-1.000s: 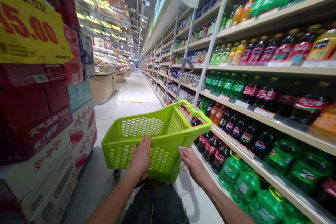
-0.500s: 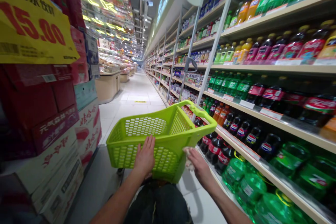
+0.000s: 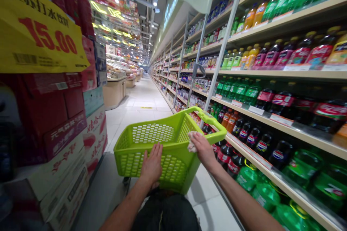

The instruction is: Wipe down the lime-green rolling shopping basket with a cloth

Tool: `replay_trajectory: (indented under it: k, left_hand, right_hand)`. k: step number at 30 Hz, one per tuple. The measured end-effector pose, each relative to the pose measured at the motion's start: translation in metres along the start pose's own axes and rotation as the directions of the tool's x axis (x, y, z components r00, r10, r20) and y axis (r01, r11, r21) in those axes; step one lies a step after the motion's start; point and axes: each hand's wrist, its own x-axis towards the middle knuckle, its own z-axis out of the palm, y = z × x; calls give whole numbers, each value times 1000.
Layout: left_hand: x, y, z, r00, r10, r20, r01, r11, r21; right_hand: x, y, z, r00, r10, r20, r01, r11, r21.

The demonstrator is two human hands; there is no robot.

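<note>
Left of a lime-green shopping basket stand stacked cartons under a yellow price sign. The left hand lies flat, fingers spread, on the basket's near wall. The right hand clutches a white cloth against the basket's right rim. Right of the basket are shelves of drink bottles.

The cloth lies mostly under the right hand, so its shape cannot be told. The basket hides what carries it. The yellow sign is cut off by the left edge. The green bottles at lower right are blurred, their labels unreadable. Goods far down the aisle are too small to tell.
</note>
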Motion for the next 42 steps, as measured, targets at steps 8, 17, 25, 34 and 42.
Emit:
replay_trajectory:
  k: [8,17,25,34,42]
  left_hand:
    - [-3,6,0,999,-10,33,12,999,-34]
    - [-4,5,4,999,16,27,-15,999,-47]
    - [9,8,-12,992,-113,56,123,959,-256]
    - [51,63,-29,995,-102,-23,62,746,-663]
    - [46,54,11,952,-89,-292,-44,906,-420]
  right_hand:
    - [1,-25,16,999,20,31,-21,999,31]
    - [9,16,1,998,62,9,-62,998,-7]
    - [18,-44,37,993,45,106,-53,996,73]
    - [41,-50,9,807,89,583,-195,973,122]
    - [34,21,-33,854,204,479,-142,976,-163]
